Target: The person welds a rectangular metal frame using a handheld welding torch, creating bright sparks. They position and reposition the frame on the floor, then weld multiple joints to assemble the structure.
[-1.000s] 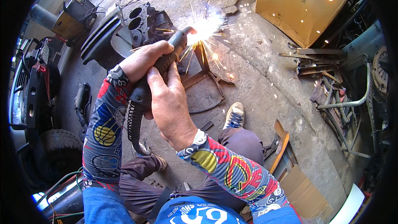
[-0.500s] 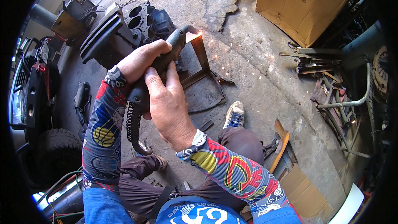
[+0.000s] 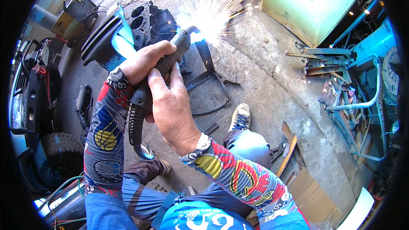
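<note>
My left hand (image 3: 142,64) and my right hand (image 3: 172,115) are both closed on a dark welding torch (image 3: 182,40), whose coiled-spring cable end hangs down toward me. The torch's tip is lost in a white glare with sparks spraying out. That glare sits at the top of an angled flat metal frame (image 3: 206,57), which stands on the concrete floor beyond my hands. Just left of the glare are an engine block (image 3: 151,23) with round bores and a bulky dark metal piece (image 3: 100,38). My feet and bent knees show below the torch.
A black bumper (image 3: 33,98) and tire (image 3: 59,142) are at left, a machine (image 3: 72,17) with cables behind them. At right are a cardboard box (image 3: 306,6), piled scrap steel (image 3: 324,61) and a tubular frame (image 3: 353,106). Cardboard (image 3: 311,191) and metal strips (image 3: 286,149) lie by my right leg.
The arc was bright, dimmed to a small glow half a second ago, and now flares white again, throwing blue light over the surroundings. My hands and torch have barely moved.
</note>
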### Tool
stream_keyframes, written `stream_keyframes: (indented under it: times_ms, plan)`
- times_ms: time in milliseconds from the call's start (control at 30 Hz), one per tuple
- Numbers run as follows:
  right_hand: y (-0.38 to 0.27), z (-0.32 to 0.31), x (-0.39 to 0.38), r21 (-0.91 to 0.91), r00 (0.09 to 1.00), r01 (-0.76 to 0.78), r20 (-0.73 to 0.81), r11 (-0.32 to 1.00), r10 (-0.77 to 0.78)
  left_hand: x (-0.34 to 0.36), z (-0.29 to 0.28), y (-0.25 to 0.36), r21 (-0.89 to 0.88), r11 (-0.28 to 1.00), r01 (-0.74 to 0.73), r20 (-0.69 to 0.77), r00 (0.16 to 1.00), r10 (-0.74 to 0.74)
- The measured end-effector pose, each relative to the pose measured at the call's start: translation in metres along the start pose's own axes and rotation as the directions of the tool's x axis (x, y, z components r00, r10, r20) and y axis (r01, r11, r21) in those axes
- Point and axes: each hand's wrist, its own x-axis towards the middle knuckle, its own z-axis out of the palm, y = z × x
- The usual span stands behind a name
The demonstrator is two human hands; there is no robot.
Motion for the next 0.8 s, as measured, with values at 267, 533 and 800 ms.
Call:
stream_keyframes:
  times_ms: [267, 533, 800]
  plan:
    - [-0.0014, -0.0001, -0.0004, -0.038, 1.000, -0.018, -0.017, 0.999, 0.017, 0.0015, 0.0000, 0.0014, -0.044, 0.998, 0.036, 0.040, 0.999, -0.035]
    - [-0.0034, 0.0021, -0.0010, -0.038, 1.000, 0.026, -0.012, 0.999, -0.027, -0.0025, 0.0016, 0.0008, -0.057, 0.997, -0.057, 0.021, 0.998, 0.058]
    - [-0.0027, 0.0016, -0.0015, -0.024, 1.000, -0.012, -0.016, 1.000, 0.011, 0.0021, -0.0022, -0.0018, -0.026, 1.000, -0.014, 0.013, 1.000, 0.014]
